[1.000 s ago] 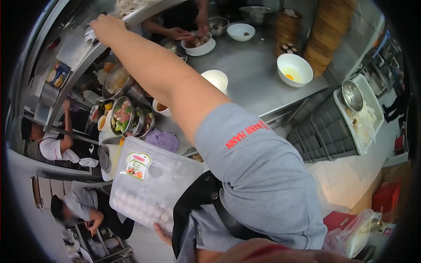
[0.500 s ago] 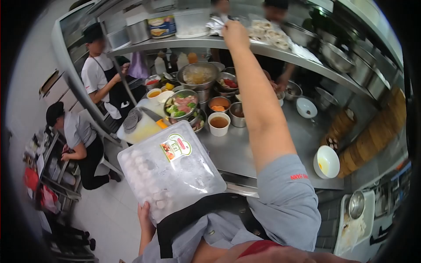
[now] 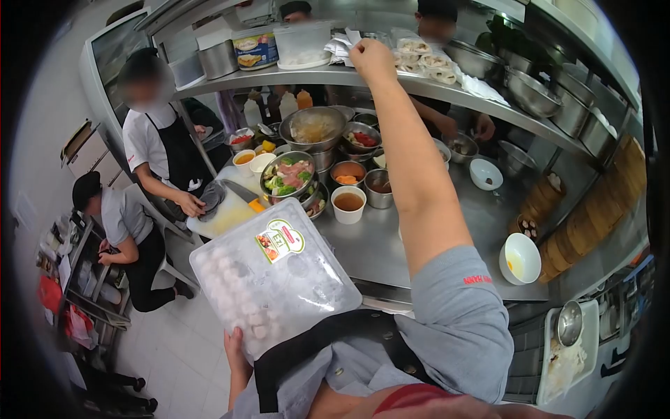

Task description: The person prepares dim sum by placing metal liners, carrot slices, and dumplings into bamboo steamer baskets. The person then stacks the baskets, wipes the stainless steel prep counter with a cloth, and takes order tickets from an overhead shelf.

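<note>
My left hand (image 3: 236,349) grips the lower left edge of a clear plastic tray (image 3: 314,286), its thumb on top. Pale round balls show through the tray's left side, and a green-and-white label is stuck on the lid. My right hand (image 3: 373,59) reaches up to the overhead shelf, fingers curled at the edge of some white paper slips (image 3: 340,47). What lies between those fingers is hidden. Just right of that hand sit several plastic-wrapped rolls (image 3: 426,59).
Below the shelf (image 3: 279,76), the steel counter (image 3: 370,244) carries a bowl of meat and vegetables (image 3: 288,174), a cup of brown sauce (image 3: 348,202) and a white bowl (image 3: 519,258). A co-worker (image 3: 164,133) stands at the left; another sits behind. Others work across the counter.
My right hand has come down slightly onto the paper slips; a dark object seen at its fingers is no longer visible. The standing co-worker has leaned in and reached to the dark round item on the board.
</note>
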